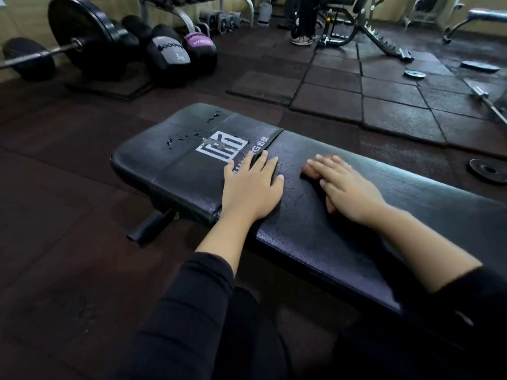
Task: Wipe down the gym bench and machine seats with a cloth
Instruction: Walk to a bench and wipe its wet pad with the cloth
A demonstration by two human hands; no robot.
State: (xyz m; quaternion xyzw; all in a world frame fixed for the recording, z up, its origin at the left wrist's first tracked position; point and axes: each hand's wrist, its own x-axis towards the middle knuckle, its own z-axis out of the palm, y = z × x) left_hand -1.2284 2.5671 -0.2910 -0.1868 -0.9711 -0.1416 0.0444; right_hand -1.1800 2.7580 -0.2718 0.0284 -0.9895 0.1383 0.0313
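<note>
Both palms flat on the bench

Underfoot, dark rubber floor tiles (pixel 392 94) fill a gym, barbell plates (pixel 82 34) far left. A black padded vinyl bench (pixel 315 215) runs lengthwise from near right to far left. Left hand (pixel 251 185) and right hand (pixel 348 187) lie flat, fingers straight, gripping nothing.

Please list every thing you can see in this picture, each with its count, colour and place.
bench: one, black, centre, with droplets near its far end
barbell with plates: one, black, far left floor
medicine balls: several, black, one with purple, beside the barbell
adjustable bench: one, black, top right
standing person: one, dark trousers, top centre
small plates: at least two, dark, right floor
floor mats: dark tiles, right
cloth: none visible
left hand: flat on bench
right hand: flat on bench
</note>
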